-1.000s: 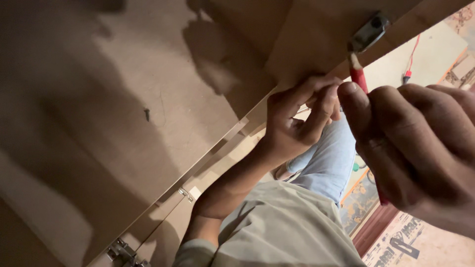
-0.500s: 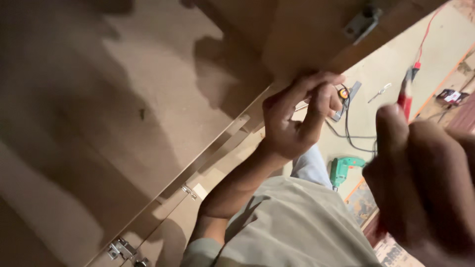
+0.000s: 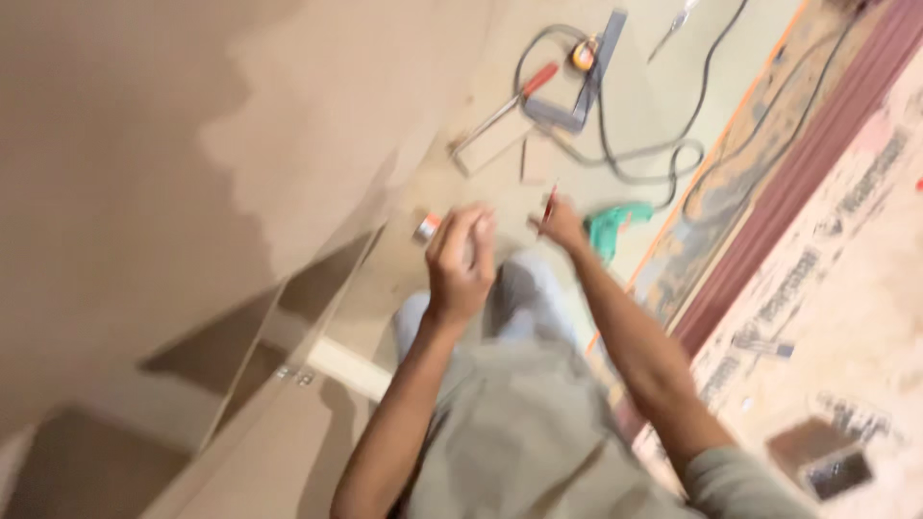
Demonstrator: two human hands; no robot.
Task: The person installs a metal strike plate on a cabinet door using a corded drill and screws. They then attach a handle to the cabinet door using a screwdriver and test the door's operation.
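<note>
Since the head view is smeared with motion, I can only report the broad layout. My right hand (image 3: 562, 223) pinches a red pencil (image 3: 548, 208), held upright above my lap, fingers closed around its lower end. My left hand (image 3: 460, 259) is raised just beside it, fingers loosely curled and holding nothing, apart from the pencil. A large brown wooden panel (image 3: 173, 163) fills the left, with small metal hinges (image 3: 293, 376) on the edge below. On the floor (image 3: 663, 106) beyond the hands lie a red-handled tool (image 3: 524, 88), a looping black cable (image 3: 625, 149) and a green power tool (image 3: 615, 229) near my right wrist.
</note>
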